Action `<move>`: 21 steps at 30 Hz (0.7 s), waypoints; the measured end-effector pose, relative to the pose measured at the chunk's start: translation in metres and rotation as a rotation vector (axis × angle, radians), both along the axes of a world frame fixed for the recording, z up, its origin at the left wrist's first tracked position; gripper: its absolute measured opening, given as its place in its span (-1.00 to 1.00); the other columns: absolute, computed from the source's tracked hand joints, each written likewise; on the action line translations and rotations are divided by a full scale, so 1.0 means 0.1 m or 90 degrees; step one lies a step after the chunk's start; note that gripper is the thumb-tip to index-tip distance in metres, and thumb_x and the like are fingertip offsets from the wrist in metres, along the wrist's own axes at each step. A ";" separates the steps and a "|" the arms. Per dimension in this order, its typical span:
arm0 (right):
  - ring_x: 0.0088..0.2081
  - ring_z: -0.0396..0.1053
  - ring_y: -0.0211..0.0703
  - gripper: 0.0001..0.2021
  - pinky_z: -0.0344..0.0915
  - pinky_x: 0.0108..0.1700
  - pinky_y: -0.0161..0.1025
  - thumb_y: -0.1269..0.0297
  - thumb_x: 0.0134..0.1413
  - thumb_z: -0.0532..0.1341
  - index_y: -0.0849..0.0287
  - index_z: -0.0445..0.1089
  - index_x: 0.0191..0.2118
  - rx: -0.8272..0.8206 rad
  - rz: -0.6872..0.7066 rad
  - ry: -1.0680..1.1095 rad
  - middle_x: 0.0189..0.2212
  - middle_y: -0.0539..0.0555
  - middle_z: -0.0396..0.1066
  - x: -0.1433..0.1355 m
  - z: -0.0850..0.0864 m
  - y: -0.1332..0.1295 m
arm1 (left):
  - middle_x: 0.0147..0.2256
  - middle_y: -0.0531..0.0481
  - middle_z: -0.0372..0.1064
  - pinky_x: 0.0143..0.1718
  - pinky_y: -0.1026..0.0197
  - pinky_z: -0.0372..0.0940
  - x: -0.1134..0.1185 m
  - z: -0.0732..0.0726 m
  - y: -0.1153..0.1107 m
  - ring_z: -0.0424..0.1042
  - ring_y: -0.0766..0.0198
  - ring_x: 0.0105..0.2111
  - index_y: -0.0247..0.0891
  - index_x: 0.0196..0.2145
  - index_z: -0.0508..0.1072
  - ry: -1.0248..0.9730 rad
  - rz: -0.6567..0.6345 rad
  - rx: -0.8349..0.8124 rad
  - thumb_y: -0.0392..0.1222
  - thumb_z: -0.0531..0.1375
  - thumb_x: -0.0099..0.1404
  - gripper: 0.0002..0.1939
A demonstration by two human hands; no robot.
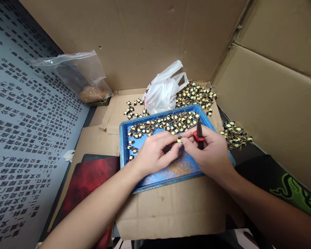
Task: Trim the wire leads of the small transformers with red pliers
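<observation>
Over a blue tray, both hands meet at one small yellow-and-black component with thin copper-coloured wires. My left hand pinches it from the left between thumb and fingers. From the right, the thumb and index finger of my right hand close on the same component. A dark-bladed tool with a red handle is also tucked in my right hand, its tip pointing away. Many similar components lie in the tray's far half, and short wire clippings are scattered in its near part.
Behind the tray stands a white plastic bag beside a heap of components. Another pile lies to the right. A clear zip bag is at the back left, a red mat at the left. Cardboard walls enclose the back and right.
</observation>
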State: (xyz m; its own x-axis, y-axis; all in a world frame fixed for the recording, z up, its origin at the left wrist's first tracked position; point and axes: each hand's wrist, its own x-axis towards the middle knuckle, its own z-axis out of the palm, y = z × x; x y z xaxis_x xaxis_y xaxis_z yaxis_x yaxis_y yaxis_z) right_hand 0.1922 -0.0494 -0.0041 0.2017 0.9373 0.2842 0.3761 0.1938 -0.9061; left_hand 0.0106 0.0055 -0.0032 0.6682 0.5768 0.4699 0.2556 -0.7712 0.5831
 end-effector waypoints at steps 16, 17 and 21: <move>-0.53 0.30 -0.26 -0.95 0.26 -0.49 -0.30 0.40 0.03 0.31 0.12 0.46 -0.41 -0.013 -0.012 0.041 -0.56 -0.08 0.39 -0.03 0.00 0.02 | -0.40 -0.02 0.39 -0.31 0.20 0.26 0.03 0.00 -0.03 0.33 0.26 -0.39 -0.29 -0.27 0.50 0.015 0.013 0.012 -0.20 0.11 0.52 -0.78; -0.53 0.30 -0.26 -0.95 0.26 -0.49 -0.30 0.40 0.03 0.31 0.12 0.46 -0.41 -0.008 -0.013 0.040 -0.56 -0.07 0.39 -0.03 -0.01 0.03 | -0.40 -0.02 0.38 -0.30 0.19 0.25 0.03 0.00 -0.03 0.33 0.26 -0.39 -0.28 -0.28 0.48 0.016 0.015 0.006 -0.20 0.11 0.52 -0.78; -0.48 0.37 -0.21 -0.92 0.32 -0.44 -0.27 0.37 0.12 0.31 0.12 0.48 -0.39 0.016 0.004 0.047 -0.52 -0.03 0.46 -0.03 -0.04 0.06 | -0.38 -0.01 0.35 -0.27 0.17 0.22 0.03 0.02 -0.01 0.31 0.23 -0.34 -0.25 -0.35 0.39 0.006 0.026 -0.072 -0.16 0.10 0.53 -0.74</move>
